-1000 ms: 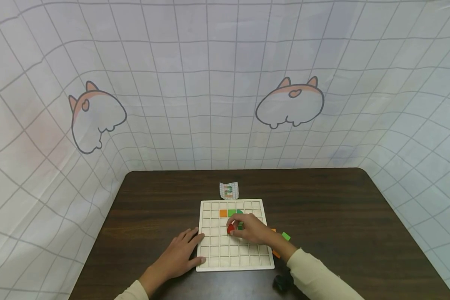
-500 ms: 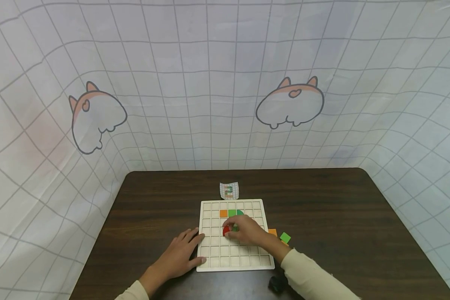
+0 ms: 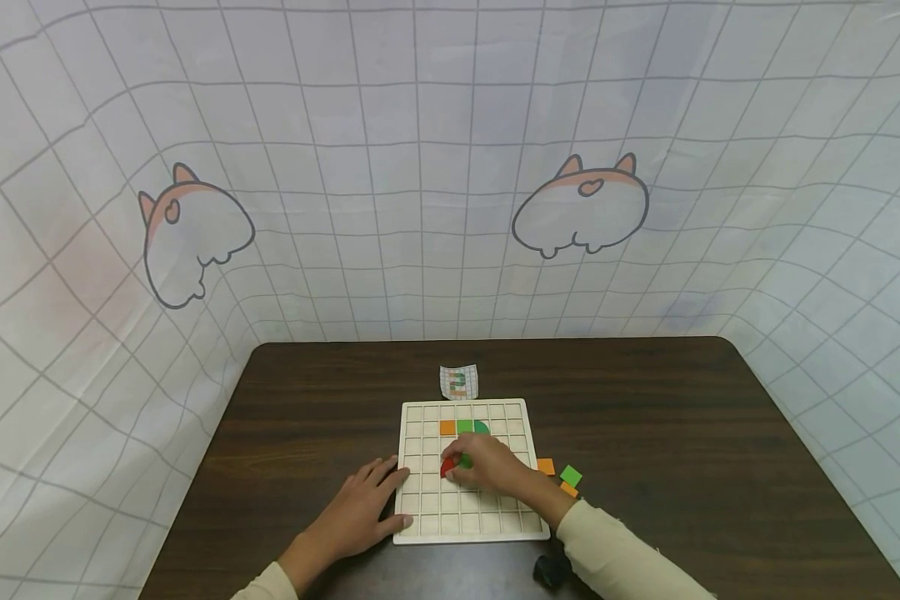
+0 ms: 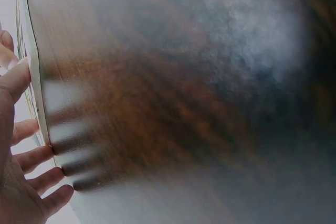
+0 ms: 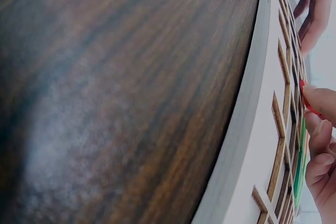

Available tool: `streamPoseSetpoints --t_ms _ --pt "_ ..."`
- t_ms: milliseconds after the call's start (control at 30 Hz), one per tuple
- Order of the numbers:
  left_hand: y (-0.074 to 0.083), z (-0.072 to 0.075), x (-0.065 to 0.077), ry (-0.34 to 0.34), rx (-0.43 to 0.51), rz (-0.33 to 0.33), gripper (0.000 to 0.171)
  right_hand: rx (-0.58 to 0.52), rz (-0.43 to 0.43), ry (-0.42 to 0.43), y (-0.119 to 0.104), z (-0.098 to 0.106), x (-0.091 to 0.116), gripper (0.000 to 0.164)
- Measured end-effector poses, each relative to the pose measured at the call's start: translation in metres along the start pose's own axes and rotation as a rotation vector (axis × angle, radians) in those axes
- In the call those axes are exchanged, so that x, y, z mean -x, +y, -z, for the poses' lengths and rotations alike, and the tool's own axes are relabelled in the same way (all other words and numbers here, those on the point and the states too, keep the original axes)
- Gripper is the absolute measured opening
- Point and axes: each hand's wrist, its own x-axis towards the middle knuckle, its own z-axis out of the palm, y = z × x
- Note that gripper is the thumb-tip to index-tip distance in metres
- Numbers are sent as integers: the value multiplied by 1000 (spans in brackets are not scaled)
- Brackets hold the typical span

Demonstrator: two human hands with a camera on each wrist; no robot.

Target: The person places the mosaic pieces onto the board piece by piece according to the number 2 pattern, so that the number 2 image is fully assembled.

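A cream grid board (image 3: 495, 525) lies on the dark table. My right hand (image 3: 487, 467) is over its middle, pinching a red piece with a rounded edge (image 3: 447, 467) between thumb and fingers. The red piece (image 5: 303, 94) is at the grid in the right wrist view; whether it sits in a cell I cannot tell. Beside it a green piece (image 3: 466, 460) shows partly under the hand. An orange square (image 3: 447, 427), a light green square (image 3: 464, 426) and a darker green rounded piece (image 3: 482, 427) form a row farther up. My left hand (image 3: 354, 508) rests at the board's left edge, fingers extended.
A small paper card with a coloured grid pattern (image 3: 458, 382) lies behind the board. Right of the board are loose pieces: orange (image 3: 545, 467), light green (image 3: 571, 476) and another orange one (image 3: 568, 490). A black object (image 3: 549, 572) shows by the right sleeve.
My right hand has moved left and a little nearer over the board with the red piece. More of the loose pieces beside the board now show. The left hand stays still.
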Motion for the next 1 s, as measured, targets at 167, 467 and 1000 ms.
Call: streamPoseSetpoints --t_ms 167,467,1000 --pt "0 0 0 2 1 4 72 18 6 7 -1 1 1 25" --pt "0 0 0 4 -3 9 72 28 15 29 -1 0 2 25" --pt "2 1 1 -3 10 13 72 -63 68 119 5 -2 0 8"
